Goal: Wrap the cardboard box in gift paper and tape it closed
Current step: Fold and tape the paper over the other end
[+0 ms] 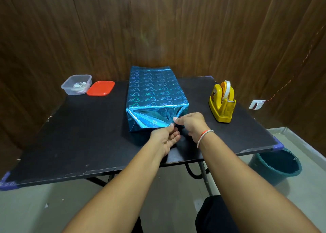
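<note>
Black table: clear tub, perhaps paper scraps.

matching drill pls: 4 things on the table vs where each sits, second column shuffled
1. wrapped box
2. tape dispenser
3. red lid
4. clear plastic container

A. far left corner of the table
B. right side of the table
C. centre, both hands at its near end
D. just right of the clear tub

Pairs: 1-C, 2-B, 3-D, 4-A
</note>
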